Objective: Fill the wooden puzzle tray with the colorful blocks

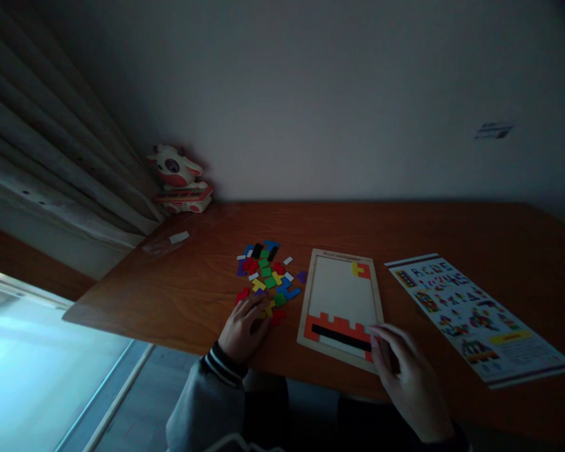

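Note:
My left hand (pixel 245 328) rests at the near edge of a loose pile of coloured puzzle pieces, its thumb apart from the fingers. A yellow piece (pixel 269 309) lies by its fingertips, with a green piece (pixel 279 299) just beyond. To the right lies a shallow wooden puzzle tray (pixel 306 307). Orange pieces (pixel 341 326) and a long black strip (pixel 341 337) sit along its near end; a yellow piece (pixel 356 269) sits beside orange at the far right corner. At the tray's near right corner, my right hand (pixel 407 370) has thumb and fingers pinched together; what they hold is hidden.
A printed pattern sheet (pixel 480 320) lies right of the tray. At the table's far left stands a cow-shaped toy (pixel 181 179), with a clear plastic bag (pixel 164 245) nearer. The wooden table (pixel 193 295) meets a wall behind; a curtain (pixel 51 138) hangs left.

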Action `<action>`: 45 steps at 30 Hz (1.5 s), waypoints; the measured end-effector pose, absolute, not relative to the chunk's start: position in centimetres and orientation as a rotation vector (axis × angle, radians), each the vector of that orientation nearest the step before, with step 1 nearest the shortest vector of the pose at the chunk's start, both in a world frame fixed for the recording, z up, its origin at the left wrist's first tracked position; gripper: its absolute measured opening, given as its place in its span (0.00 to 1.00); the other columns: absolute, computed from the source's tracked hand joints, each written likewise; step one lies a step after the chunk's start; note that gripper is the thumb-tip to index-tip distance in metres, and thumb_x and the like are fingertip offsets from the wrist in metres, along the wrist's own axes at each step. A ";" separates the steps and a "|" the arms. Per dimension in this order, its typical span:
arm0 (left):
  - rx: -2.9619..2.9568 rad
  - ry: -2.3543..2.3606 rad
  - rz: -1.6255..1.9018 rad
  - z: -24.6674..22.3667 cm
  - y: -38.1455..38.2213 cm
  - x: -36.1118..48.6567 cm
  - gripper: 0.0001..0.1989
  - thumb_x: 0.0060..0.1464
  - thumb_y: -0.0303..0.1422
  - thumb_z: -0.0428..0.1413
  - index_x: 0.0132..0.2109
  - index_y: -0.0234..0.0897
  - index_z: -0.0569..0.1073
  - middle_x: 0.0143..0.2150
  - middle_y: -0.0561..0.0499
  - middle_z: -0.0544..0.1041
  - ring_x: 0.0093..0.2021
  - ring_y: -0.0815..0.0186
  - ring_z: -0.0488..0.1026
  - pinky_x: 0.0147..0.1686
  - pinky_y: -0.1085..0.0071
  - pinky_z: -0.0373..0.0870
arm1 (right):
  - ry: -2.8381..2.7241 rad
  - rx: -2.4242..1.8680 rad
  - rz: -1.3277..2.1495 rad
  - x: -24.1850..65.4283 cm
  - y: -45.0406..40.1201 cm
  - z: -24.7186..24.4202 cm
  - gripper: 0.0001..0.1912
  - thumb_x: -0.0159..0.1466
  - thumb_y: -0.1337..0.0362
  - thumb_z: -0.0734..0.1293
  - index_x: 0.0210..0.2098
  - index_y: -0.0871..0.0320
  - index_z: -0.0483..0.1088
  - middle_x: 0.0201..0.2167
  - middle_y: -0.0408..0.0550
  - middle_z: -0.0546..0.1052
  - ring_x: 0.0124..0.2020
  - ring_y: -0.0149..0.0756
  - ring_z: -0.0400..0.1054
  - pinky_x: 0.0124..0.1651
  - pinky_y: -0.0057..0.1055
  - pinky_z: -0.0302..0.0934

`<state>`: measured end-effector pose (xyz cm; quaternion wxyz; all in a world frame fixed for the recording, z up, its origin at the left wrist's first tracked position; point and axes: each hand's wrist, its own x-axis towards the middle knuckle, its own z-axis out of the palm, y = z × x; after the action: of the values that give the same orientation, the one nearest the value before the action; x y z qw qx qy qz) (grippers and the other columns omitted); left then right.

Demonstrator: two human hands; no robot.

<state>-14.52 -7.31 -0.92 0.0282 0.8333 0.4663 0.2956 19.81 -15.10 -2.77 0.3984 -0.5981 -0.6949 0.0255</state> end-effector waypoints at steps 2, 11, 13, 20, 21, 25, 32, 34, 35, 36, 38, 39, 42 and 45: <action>2.570 1.444 0.931 -0.9 -7.3 -14.5 0.17 0.63 0.33 0.55 0.58 0.41 0.72 0.58 0.45 0.74 0.57 0.57 0.71 0.57 0.55 0.72 | -1.755 -1.518 0.059 19.8 -15.1 -2.8 0.13 0.70 0.58 0.61 0.52 0.51 0.68 0.48 0.51 0.74 0.48 0.41 0.71 0.50 0.40 0.67; 2.520 1.573 0.950 -1.0 -7.1 -14.3 0.13 0.63 0.31 0.54 0.53 0.41 0.75 0.55 0.46 0.76 0.54 0.56 0.73 0.55 0.54 0.74 | -1.770 -1.515 0.068 20.0 -15.0 -3.2 0.13 0.69 0.58 0.61 0.52 0.52 0.68 0.49 0.51 0.73 0.49 0.42 0.71 0.51 0.40 0.67; 2.534 1.539 0.942 -0.9 -7.1 -14.3 0.14 0.64 0.29 0.52 0.54 0.41 0.75 0.56 0.47 0.76 0.54 0.58 0.73 0.55 0.56 0.74 | -1.759 -1.521 0.073 20.0 -15.0 -3.2 0.13 0.70 0.58 0.61 0.52 0.52 0.68 0.49 0.51 0.73 0.48 0.41 0.71 0.51 0.40 0.67; 2.540 1.502 0.952 -0.8 -7.2 -14.4 0.14 0.65 0.28 0.51 0.54 0.42 0.74 0.55 0.48 0.76 0.53 0.60 0.74 0.54 0.58 0.74 | -1.747 -1.523 0.080 20.0 -15.0 -3.5 0.13 0.69 0.57 0.61 0.51 0.52 0.68 0.49 0.51 0.74 0.49 0.42 0.71 0.51 0.41 0.67; 2.542 1.507 0.946 -0.8 -7.2 -14.4 0.14 0.65 0.28 0.51 0.55 0.42 0.74 0.56 0.48 0.76 0.53 0.60 0.74 0.54 0.58 0.74 | -1.746 -1.518 0.076 20.0 -15.0 -3.5 0.13 0.69 0.57 0.61 0.51 0.52 0.68 0.49 0.51 0.74 0.49 0.42 0.71 0.51 0.41 0.67; 2.564 1.515 0.908 -0.8 -7.2 -14.4 0.14 0.65 0.29 0.50 0.55 0.42 0.74 0.56 0.47 0.76 0.52 0.58 0.74 0.53 0.55 0.73 | -1.752 -1.505 0.041 20.0 -14.8 -2.8 0.14 0.69 0.56 0.61 0.52 0.52 0.68 0.48 0.51 0.74 0.49 0.43 0.71 0.51 0.42 0.67; 2.582 1.484 0.900 -0.9 -7.0 -14.6 0.12 0.65 0.31 0.51 0.52 0.43 0.76 0.57 0.47 0.75 0.51 0.57 0.74 0.51 0.55 0.74 | -2.151 -1.381 0.304 16.2 -9.4 2.6 0.13 0.69 0.62 0.62 0.51 0.50 0.70 0.48 0.50 0.76 0.48 0.41 0.71 0.51 0.41 0.67; 2.576 1.490 0.906 -0.9 -7.1 -14.6 0.12 0.65 0.31 0.51 0.51 0.44 0.77 0.57 0.47 0.75 0.51 0.57 0.74 0.50 0.55 0.74 | -2.282 -1.351 0.338 14.6 -6.5 3.5 0.14 0.68 0.67 0.61 0.51 0.51 0.71 0.47 0.50 0.76 0.47 0.40 0.71 0.50 0.40 0.66; 2.573 1.494 0.909 -0.9 -7.1 -14.5 0.12 0.65 0.31 0.51 0.51 0.44 0.76 0.57 0.47 0.75 0.51 0.57 0.74 0.50 0.55 0.73 | -2.346 -1.359 0.333 13.8 -5.0 3.7 0.15 0.68 0.68 0.61 0.52 0.52 0.72 0.47 0.50 0.76 0.47 0.40 0.71 0.50 0.39 0.65; 2.569 1.498 0.913 -0.9 -7.2 -14.5 0.12 0.65 0.30 0.52 0.51 0.44 0.76 0.57 0.47 0.76 0.51 0.57 0.74 0.51 0.55 0.73 | -2.400 -1.373 0.319 13.1 -3.6 3.7 0.15 0.68 0.67 0.62 0.52 0.52 0.72 0.47 0.50 0.76 0.47 0.40 0.70 0.50 0.38 0.65; 2.557 1.504 0.923 -1.0 -7.4 -14.3 0.13 0.64 0.29 0.52 0.52 0.44 0.76 0.56 0.48 0.76 0.52 0.57 0.73 0.51 0.55 0.73 | -2.436 -1.375 0.302 11.8 -1.0 3.3 0.15 0.67 0.67 0.64 0.52 0.53 0.73 0.45 0.51 0.77 0.48 0.41 0.70 0.50 0.37 0.63; 2.541 1.512 0.935 -0.9 -7.5 -14.3 0.13 0.64 0.29 0.52 0.52 0.44 0.76 0.56 0.48 0.76 0.52 0.57 0.73 0.51 0.55 0.73 | -2.449 -1.376 0.292 11.2 0.1 3.0 0.15 0.67 0.66 0.65 0.52 0.53 0.73 0.44 0.50 0.76 0.48 0.41 0.69 0.50 0.37 0.62; 2.447 1.589 1.021 -0.6 -6.9 -15.1 0.14 0.64 0.31 0.52 0.54 0.44 0.75 0.56 0.47 0.75 0.53 0.58 0.72 0.52 0.57 0.73 | -2.500 -1.359 0.265 10.1 2.2 2.3 0.16 0.66 0.64 0.66 0.54 0.52 0.73 0.41 0.49 0.76 0.45 0.40 0.69 0.48 0.35 0.60; 2.444 1.672 1.014 -0.2 -4.5 -17.1 0.14 0.65 0.30 0.50 0.53 0.43 0.75 0.55 0.46 0.76 0.54 0.58 0.73 0.55 0.56 0.71 | -2.544 -1.331 0.245 9.7 3.0 1.9 0.16 0.67 0.63 0.66 0.53 0.50 0.74 0.38 0.48 0.74 0.42 0.38 0.69 0.47 0.35 0.59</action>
<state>-17.10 -4.55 -0.19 0.0058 0.7809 0.5340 0.3241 9.72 3.02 1.90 0.1298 -0.4581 -0.8753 0.0842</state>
